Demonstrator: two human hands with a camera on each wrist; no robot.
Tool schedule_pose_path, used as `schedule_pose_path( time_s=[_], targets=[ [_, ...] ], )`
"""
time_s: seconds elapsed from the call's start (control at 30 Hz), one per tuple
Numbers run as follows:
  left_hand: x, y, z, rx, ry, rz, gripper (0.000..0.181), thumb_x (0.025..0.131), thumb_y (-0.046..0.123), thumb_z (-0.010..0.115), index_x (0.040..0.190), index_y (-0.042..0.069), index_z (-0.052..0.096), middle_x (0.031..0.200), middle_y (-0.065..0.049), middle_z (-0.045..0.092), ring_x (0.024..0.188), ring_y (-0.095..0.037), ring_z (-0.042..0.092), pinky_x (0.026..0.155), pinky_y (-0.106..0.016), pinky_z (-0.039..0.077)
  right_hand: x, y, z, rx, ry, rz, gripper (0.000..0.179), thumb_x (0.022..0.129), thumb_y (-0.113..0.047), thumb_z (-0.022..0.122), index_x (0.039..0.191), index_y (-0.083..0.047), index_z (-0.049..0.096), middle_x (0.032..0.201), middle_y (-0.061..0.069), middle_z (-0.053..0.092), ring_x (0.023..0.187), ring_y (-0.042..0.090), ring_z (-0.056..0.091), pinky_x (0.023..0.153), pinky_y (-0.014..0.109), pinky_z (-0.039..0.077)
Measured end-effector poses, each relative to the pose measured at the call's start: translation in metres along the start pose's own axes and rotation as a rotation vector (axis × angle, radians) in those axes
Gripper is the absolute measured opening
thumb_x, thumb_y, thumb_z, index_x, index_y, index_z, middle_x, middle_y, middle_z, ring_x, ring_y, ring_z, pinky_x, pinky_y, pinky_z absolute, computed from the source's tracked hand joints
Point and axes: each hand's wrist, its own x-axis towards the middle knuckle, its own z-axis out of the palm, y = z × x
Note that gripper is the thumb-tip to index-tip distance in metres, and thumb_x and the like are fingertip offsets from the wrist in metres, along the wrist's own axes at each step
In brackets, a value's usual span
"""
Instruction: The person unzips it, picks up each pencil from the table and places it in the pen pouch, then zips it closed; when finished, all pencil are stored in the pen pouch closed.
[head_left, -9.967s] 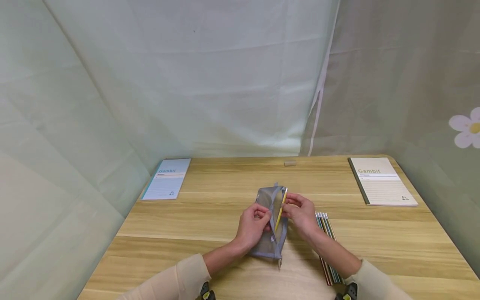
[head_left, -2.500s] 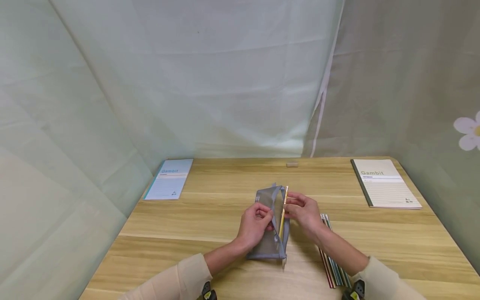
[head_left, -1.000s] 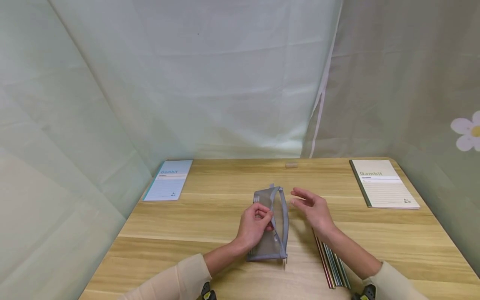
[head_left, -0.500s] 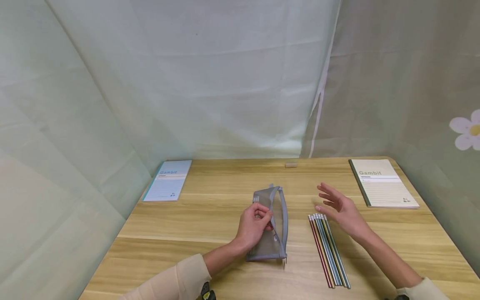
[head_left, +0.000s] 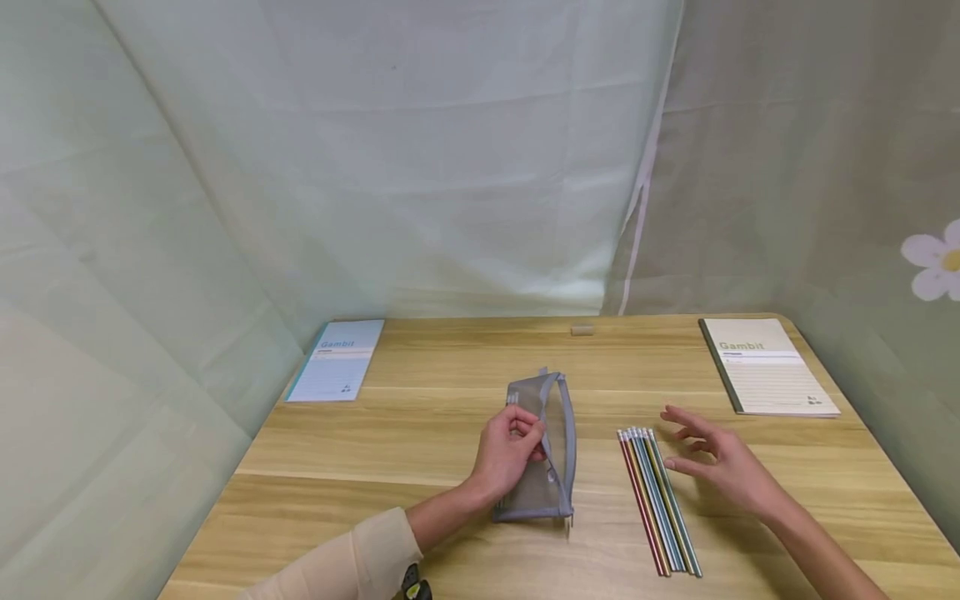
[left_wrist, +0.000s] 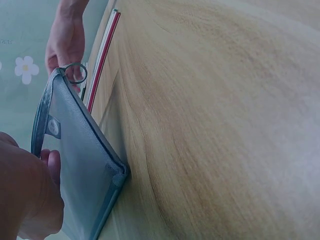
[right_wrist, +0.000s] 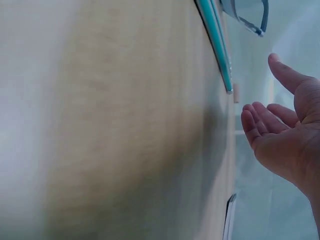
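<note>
My left hand (head_left: pixel 510 450) pinches the near edge of a grey mesh pencil pouch (head_left: pixel 531 492), whose zip mouth gapes on the right side. In the left wrist view the pouch (left_wrist: pixel 82 150) stands tilted on the table, a ring at its zip end. Several pencils (head_left: pixel 660 504) with metallic red, gold, blue and green barrels lie side by side to the right of the pouch, eraser ends away from me. Just right of them hovers my right hand (head_left: pixel 723 462), fingers loosely bent and thumb apart, holding nothing. The right wrist view shows the hand (right_wrist: pixel 285 122) apart from the teal pencil (right_wrist: pixel 215 42).
On the wooden table (head_left: pixel 450 358), a blue Gambit notebook (head_left: pixel 336 362) lies at the far left and a cream one (head_left: pixel 768 367) at the far right. A small eraser-like block (head_left: pixel 582 330) sits by the back edge. Fabric curtains (head_left: pixel 480 167) enclose the table.
The yellow pencil held at the pouch mouth has left my right hand. That hand has moved right, away from the pouch, to beside the pencils. The left hand keeps its hold.
</note>
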Motion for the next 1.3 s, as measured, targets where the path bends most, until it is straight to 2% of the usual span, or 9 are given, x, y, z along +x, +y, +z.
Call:
schedule_pose_path(
  time_s=[0.13,0.33,0.57,0.9,1.13,1.3],
  targets=[
    [0.001,0.000,0.000,0.003,0.000,-0.004,0.009,0.099,0.000,0.071,0.103,-0.005,0.064,0.082,-0.006,0.068,0.067,-0.012,0.069,0.065,-0.032,0.068,-0.009,0.004,0.002,0.046,-0.016,0.035,0.070,0.090,-0.008,0.085,0.150,0.008,0.051,0.138,0.024,0.064,0.102,0.017,0.065,0.087,0.019,0.060],
    [0.001,0.000,0.000,0.007,0.001,-0.008,0.010,0.099,0.001,0.071,0.103,-0.005,0.064,0.082,-0.005,0.067,0.067,-0.012,0.070,0.066,-0.034,0.069,-0.017,0.008,0.007,0.070,-0.044,0.090,0.071,0.088,-0.010,0.086,0.149,0.007,0.052,0.123,0.019,0.067,0.094,0.016,0.063,0.074,0.021,0.058],
    [0.000,0.000,0.000,-0.004,0.002,-0.010,0.010,0.099,0.000,0.071,0.103,-0.005,0.064,0.082,-0.006,0.067,0.067,-0.012,0.070,0.068,-0.036,0.069,-0.020,0.009,0.012,0.081,-0.069,0.162,0.073,0.087,-0.014,0.087,0.149,0.003,0.053,0.111,0.012,0.064,0.092,0.013,0.061,0.075,0.021,0.058],
    [-0.001,0.001,0.000,-0.003,-0.003,0.000,0.010,0.100,0.002,0.071,0.104,-0.004,0.064,0.084,-0.008,0.069,0.068,-0.013,0.070,0.068,-0.040,0.069,-0.021,0.010,0.016,0.022,-0.044,0.128,0.069,0.083,-0.001,0.088,0.145,0.004,0.057,0.102,0.007,0.059,0.083,0.011,0.057,0.067,0.022,0.054],
    [-0.001,0.000,0.000,-0.002,0.003,0.003,0.010,0.100,0.002,0.071,0.104,-0.004,0.064,0.084,-0.007,0.069,0.068,-0.013,0.071,0.067,-0.039,0.069,-0.020,0.010,0.018,0.018,-0.020,0.129,0.067,0.082,0.008,0.085,0.143,0.004,0.058,0.101,0.007,0.060,0.083,0.009,0.057,0.066,0.022,0.054],
    [-0.001,0.001,0.001,0.003,0.006,-0.005,0.010,0.099,0.003,0.072,0.103,-0.003,0.064,0.083,-0.007,0.069,0.067,-0.013,0.070,0.069,-0.040,0.069,-0.020,0.010,0.022,-0.009,0.038,0.105,0.063,0.079,0.018,0.080,0.138,0.005,0.062,0.098,0.004,0.062,0.082,0.007,0.056,0.064,0.022,0.055]
  ],
)
